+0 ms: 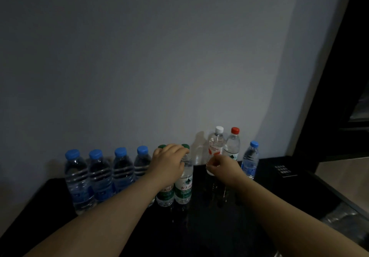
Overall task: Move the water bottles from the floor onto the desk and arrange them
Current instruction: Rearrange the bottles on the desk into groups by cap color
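Fingers (180,160) of left hand (169,164) are curled over the shoulder of the right green-cap bottle (183,184), closed on it just below the cap; that bottle stands upright on the counter (209,216), touching its twin, the left green-cap bottle (164,195). Right hand (224,168) has fingers bent in loosely around the lower part of the white-cap bottle (216,147); can't tell if they actually clamp it or just rest against it.

Progress, judging by layout: mostly done w/ the moving. Nine bottles upright on counter, none lying down. Four blue-cap bottles (95,178) form a tidy row at left, side by side, then the two green-caps. Further right, near the wall and a bit apart from the row: white-cap, red-cap bottle (232,147) just beside it, and a lone small blue-cap bottle (249,162). Floor isn't in view, so can't say if more are left down there. Prob. remaining: pull the right-hand trio into line w/ the rest.

Contents: all caps on, all bottles clear plastic and seem filled w/ water; exact levels hard to read in dim light.
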Tool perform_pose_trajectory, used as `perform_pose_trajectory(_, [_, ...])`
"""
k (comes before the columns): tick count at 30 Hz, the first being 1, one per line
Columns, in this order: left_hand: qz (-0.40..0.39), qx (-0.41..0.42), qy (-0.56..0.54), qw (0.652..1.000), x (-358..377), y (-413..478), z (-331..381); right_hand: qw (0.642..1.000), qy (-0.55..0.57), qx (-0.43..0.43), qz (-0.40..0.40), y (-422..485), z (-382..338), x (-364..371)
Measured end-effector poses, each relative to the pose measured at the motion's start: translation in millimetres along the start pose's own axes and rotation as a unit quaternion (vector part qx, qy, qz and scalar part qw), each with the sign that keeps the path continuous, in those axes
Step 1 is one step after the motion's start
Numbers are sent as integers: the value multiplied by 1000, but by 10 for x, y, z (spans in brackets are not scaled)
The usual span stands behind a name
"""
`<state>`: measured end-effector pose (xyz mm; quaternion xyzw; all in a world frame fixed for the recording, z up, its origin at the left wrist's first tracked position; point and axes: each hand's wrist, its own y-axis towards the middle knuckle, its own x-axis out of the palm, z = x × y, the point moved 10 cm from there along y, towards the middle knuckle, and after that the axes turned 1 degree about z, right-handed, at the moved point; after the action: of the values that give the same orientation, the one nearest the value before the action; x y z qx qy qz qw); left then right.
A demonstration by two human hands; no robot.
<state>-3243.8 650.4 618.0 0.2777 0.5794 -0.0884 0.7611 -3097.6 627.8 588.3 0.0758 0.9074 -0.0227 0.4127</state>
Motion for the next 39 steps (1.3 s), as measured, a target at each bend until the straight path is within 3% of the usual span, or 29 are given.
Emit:
perform_pose_trajectory(5, [32,-68,5,997,32,347,18,1000,-2,-12,0,368,219,-220])
perform_pose_trajectory(11, [-28,-183,41,982,427,531,-134,998,-30,-49,11,878,456,-439])
perform_pose_trajectory(15, [-4,-217,60,974,504,535,-215,997,-41,-57,19,1222,452,-544])
perform_pose_trajectory(19, [25,-230,58,971,522,552,-201,994,-42,-96,26,1560,391,-537])
perform_pose_trajectory(23, [58,-231,41,970,485,551,-182,992,-77,-96,-22,1840,361,-394])
perform_pose_trajectory(39, [-16,-241,25,970,493,565,-228,987,-95,-124,-28,1567,322,-293])
